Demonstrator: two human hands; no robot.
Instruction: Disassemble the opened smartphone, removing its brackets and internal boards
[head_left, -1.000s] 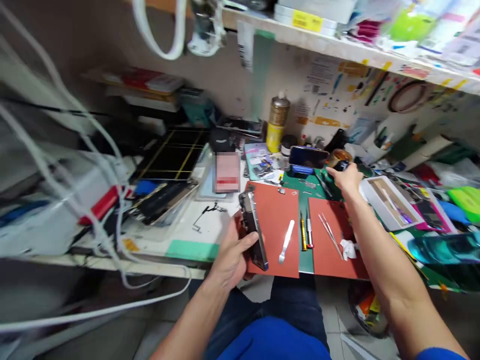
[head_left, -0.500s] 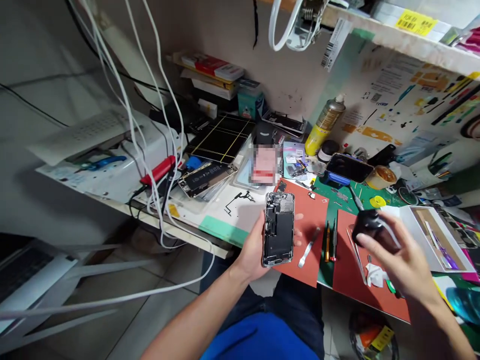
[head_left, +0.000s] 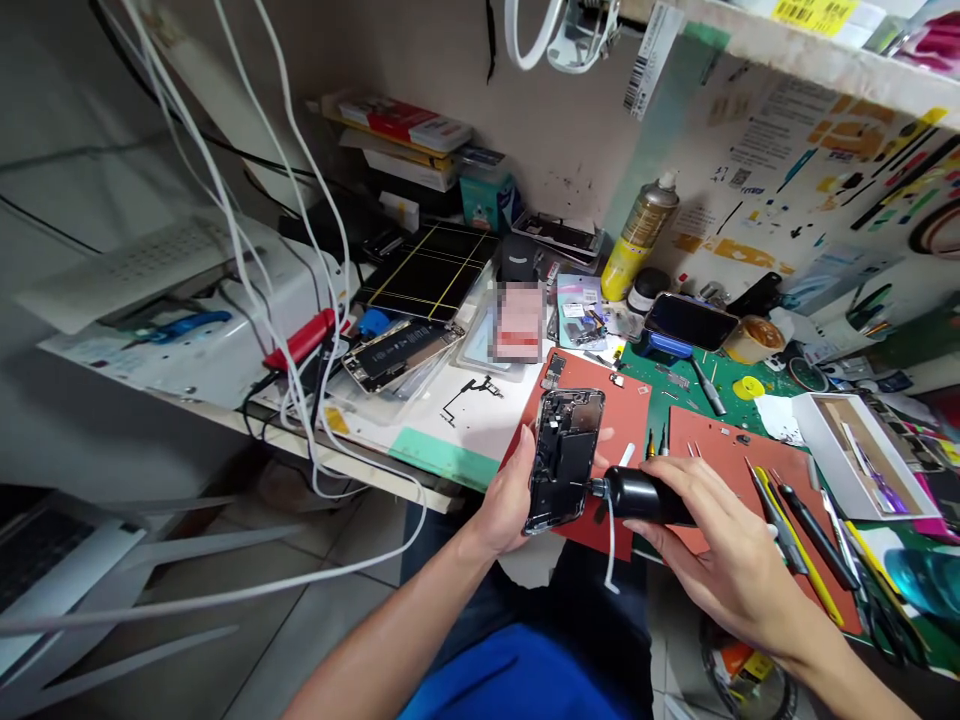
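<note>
Against half a second ago, we note the right hand (head_left: 731,560) has come in from the right side of the bench toward the middle, and the black bottle (head_left: 645,497) it carries now lies on its side with its nozzle pointing left, its tip at the right edge of the opened phone (head_left: 564,460). A second ago that hand was stretched to the back of the bench, near the phone on the blue stand (head_left: 690,322). The opened phone has tilted slightly, top leaning right; otherwise it sits where it was.

Left hand (head_left: 510,495): forearm enters from below, fingers wrapped around the opened phone's left edge and underside, thumb on the rim, internals facing up. The phone is held over the near edge of the red mat (head_left: 626,415).

Right hand: palm down, fingers closed around the bottle's body. A thin white strip (head_left: 611,545) hangs beneath the nozzle. Tweezers (head_left: 772,505) lie on the mat to the right.
</note>
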